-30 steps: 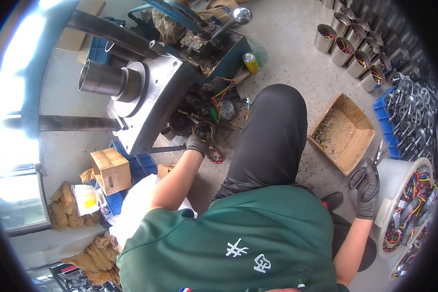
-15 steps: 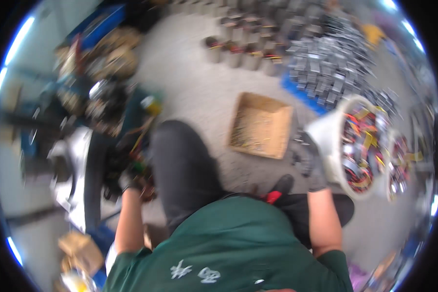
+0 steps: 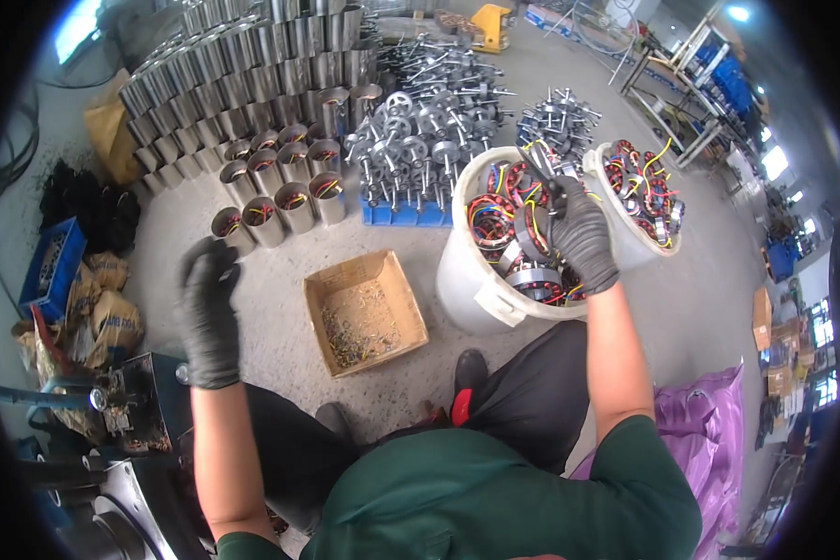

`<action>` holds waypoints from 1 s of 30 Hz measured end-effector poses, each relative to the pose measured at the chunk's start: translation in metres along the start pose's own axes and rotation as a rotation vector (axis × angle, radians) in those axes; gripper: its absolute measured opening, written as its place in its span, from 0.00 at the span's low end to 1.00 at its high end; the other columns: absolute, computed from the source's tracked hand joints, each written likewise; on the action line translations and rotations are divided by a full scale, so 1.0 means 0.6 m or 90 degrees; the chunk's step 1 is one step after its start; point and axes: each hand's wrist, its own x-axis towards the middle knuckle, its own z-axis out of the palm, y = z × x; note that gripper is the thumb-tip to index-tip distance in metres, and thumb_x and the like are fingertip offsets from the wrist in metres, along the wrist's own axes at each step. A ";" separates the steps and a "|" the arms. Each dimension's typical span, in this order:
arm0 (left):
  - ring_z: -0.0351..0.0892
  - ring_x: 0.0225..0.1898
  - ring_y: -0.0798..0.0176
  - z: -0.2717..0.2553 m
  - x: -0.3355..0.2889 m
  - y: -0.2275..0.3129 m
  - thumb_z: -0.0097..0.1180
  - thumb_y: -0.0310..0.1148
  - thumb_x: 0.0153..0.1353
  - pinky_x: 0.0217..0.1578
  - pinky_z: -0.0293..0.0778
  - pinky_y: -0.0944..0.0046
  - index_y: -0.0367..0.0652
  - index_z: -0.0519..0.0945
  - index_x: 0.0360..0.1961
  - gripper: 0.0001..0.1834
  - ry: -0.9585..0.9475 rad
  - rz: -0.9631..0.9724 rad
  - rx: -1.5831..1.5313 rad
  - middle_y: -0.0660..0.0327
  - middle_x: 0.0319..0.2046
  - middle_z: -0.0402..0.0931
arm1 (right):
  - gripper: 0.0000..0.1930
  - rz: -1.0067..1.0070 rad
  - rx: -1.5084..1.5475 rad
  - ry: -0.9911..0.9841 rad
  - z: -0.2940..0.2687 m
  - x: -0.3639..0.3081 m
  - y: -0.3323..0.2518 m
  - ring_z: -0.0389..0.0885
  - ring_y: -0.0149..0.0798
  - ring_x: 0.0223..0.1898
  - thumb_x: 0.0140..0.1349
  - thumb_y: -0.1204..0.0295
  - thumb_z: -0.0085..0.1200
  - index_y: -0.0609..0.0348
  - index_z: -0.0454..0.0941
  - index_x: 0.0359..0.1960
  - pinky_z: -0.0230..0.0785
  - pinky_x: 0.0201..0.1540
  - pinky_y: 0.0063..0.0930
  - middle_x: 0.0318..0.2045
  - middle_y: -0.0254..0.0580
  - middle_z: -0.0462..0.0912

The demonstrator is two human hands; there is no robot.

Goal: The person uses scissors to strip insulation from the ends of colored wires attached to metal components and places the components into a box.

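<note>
My left hand point(image 3: 209, 313), in a dark grey glove, is raised left of the cardboard box. Its fingers are loosely bent and apart, with nothing visible between them. On the right, my gloved right hand point(image 3: 581, 233) is over a large white bucket point(image 3: 457, 280) full of wound motor stators point(image 3: 491, 220) with red, yellow and blue wires. Its fingers are closed around a slim black tool point(image 3: 534, 166), whose exact kind I cannot make out. A ring-shaped stator point(image 3: 533, 231) lies right beside those fingers; whether they touch it I cannot tell.
Between my feet and the metal cylinders stands a shallow cardboard box point(image 3: 320, 324) with small clippings. Metal cylinders point(image 3: 294, 207), some holding wires, are stacked behind. Shafted rotors point(image 3: 429, 140) sit on a blue pallet point(image 3: 406, 217). A second stator bucket point(image 3: 633, 245) stands right; machinery point(image 3: 140, 504) lies left.
My body has turned to the right. The left hand has come away from the machine and up; the right hand has moved from beside the bucket to over its stators.
</note>
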 end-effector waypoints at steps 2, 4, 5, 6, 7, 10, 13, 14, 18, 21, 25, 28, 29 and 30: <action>0.81 0.44 0.64 0.055 0.000 -0.059 0.58 0.39 0.67 0.48 0.75 0.61 0.47 0.81 0.48 0.13 -0.077 -0.025 0.006 0.63 0.41 0.82 | 0.21 -0.038 -0.172 -0.005 -0.023 0.026 0.048 0.84 0.55 0.37 0.50 0.67 0.64 0.60 0.77 0.47 0.76 0.41 0.44 0.34 0.53 0.85; 0.81 0.41 0.65 0.078 -0.011 -0.118 0.59 0.39 0.66 0.45 0.76 0.62 0.45 0.81 0.47 0.13 -0.074 -0.149 0.001 0.63 0.38 0.82 | 0.20 -0.014 -0.238 -0.115 -0.031 0.032 0.092 0.83 0.58 0.39 0.54 0.62 0.62 0.60 0.77 0.46 0.75 0.43 0.47 0.34 0.58 0.84; 0.82 0.38 0.65 0.080 -0.021 -0.142 0.60 0.37 0.65 0.42 0.76 0.63 0.43 0.80 0.45 0.12 -0.065 -0.190 0.056 0.62 0.35 0.82 | 0.20 0.008 -0.245 -0.168 -0.031 0.030 0.111 0.83 0.59 0.39 0.55 0.60 0.61 0.60 0.77 0.45 0.74 0.43 0.48 0.34 0.60 0.83; 0.82 0.35 0.64 0.078 -0.028 -0.161 0.59 0.35 0.64 0.38 0.77 0.64 0.42 0.80 0.44 0.11 -0.033 -0.281 0.133 0.61 0.33 0.82 | 0.20 0.016 -0.242 -0.195 -0.025 0.029 0.127 0.83 0.60 0.39 0.59 0.58 0.59 0.59 0.78 0.46 0.73 0.44 0.49 0.34 0.63 0.83; 0.81 0.32 0.65 0.078 -0.033 -0.178 0.58 0.33 0.64 0.36 0.76 0.64 0.42 0.80 0.44 0.10 -0.014 -0.337 0.135 0.61 0.32 0.82 | 0.19 0.017 -0.232 -0.219 -0.018 0.026 0.139 0.83 0.60 0.40 0.61 0.57 0.58 0.58 0.78 0.46 0.73 0.44 0.49 0.35 0.62 0.83; 0.79 0.32 0.65 0.077 -0.042 -0.200 0.57 0.32 0.64 0.36 0.76 0.66 0.42 0.81 0.44 0.09 -0.068 -0.345 0.073 0.62 0.33 0.81 | 0.19 -0.042 -0.182 -0.169 -0.014 0.022 0.155 0.83 0.59 0.41 0.61 0.57 0.59 0.59 0.79 0.45 0.74 0.45 0.48 0.35 0.61 0.84; 0.77 0.36 0.70 0.085 -0.047 -0.203 0.57 0.32 0.65 0.40 0.74 0.68 0.42 0.81 0.44 0.09 -0.150 -0.219 0.187 0.65 0.34 0.80 | 0.19 0.003 -0.047 -0.099 -0.029 0.032 0.125 0.84 0.56 0.38 0.58 0.62 0.62 0.60 0.77 0.48 0.76 0.44 0.41 0.34 0.58 0.84; 0.76 0.37 0.70 0.090 -0.050 -0.204 0.56 0.32 0.65 0.40 0.73 0.68 0.41 0.81 0.44 0.09 -0.174 -0.200 0.229 0.65 0.34 0.80 | 0.27 -0.006 -0.041 -0.068 -0.047 0.032 0.109 0.83 0.44 0.38 0.49 0.68 0.68 0.64 0.75 0.50 0.75 0.45 0.36 0.35 0.50 0.84; 0.77 0.40 0.68 0.109 -0.074 -0.200 0.59 0.34 0.66 0.45 0.73 0.66 0.38 0.80 0.48 0.13 -0.260 -0.203 0.220 0.63 0.38 0.80 | 0.23 0.001 0.317 -0.036 -0.074 -0.001 -0.001 0.80 0.33 0.32 0.51 0.72 0.67 0.66 0.75 0.48 0.75 0.34 0.29 0.34 0.40 0.82; 0.77 0.53 0.64 0.128 -0.095 -0.194 0.58 0.47 0.68 0.54 0.72 0.61 0.40 0.76 0.58 0.25 -0.373 -0.210 0.187 0.59 0.49 0.79 | 0.21 0.085 0.740 -0.145 -0.022 -0.039 -0.098 0.81 0.37 0.33 0.56 0.71 0.60 0.68 0.75 0.50 0.77 0.36 0.33 0.37 0.45 0.81; 0.72 0.62 0.60 0.150 -0.118 -0.189 0.57 0.64 0.61 0.63 0.67 0.54 0.40 0.70 0.65 0.43 -0.419 -0.364 -0.172 0.58 0.60 0.74 | 0.20 0.307 1.219 -0.333 0.097 -0.110 -0.178 0.86 0.49 0.42 0.56 0.71 0.51 0.70 0.75 0.48 0.80 0.50 0.45 0.42 0.54 0.84; 0.77 0.56 0.59 0.144 -0.119 -0.185 0.61 0.55 0.60 0.62 0.69 0.57 0.38 0.71 0.63 0.38 -0.226 -0.409 -0.188 0.58 0.55 0.78 | 0.16 0.361 1.261 -0.371 0.196 -0.138 -0.198 0.84 0.41 0.38 0.58 0.73 0.57 0.63 0.71 0.47 0.80 0.44 0.37 0.36 0.43 0.79; 0.79 0.52 0.61 0.135 -0.119 -0.182 0.61 0.49 0.62 0.58 0.72 0.60 0.37 0.73 0.59 0.32 -0.225 -0.361 -0.200 0.57 0.51 0.79 | 0.19 0.437 1.160 -0.255 0.225 -0.147 -0.201 0.83 0.41 0.38 0.59 0.72 0.59 0.64 0.70 0.49 0.80 0.43 0.35 0.39 0.44 0.78; 0.80 0.50 0.61 0.130 -0.118 -0.181 0.61 0.48 0.62 0.55 0.75 0.60 0.36 0.74 0.58 0.30 -0.208 -0.352 -0.178 0.58 0.50 0.79 | 0.22 0.351 1.098 -0.270 0.241 -0.156 -0.191 0.83 0.40 0.38 0.59 0.70 0.61 0.65 0.68 0.51 0.79 0.43 0.34 0.42 0.45 0.78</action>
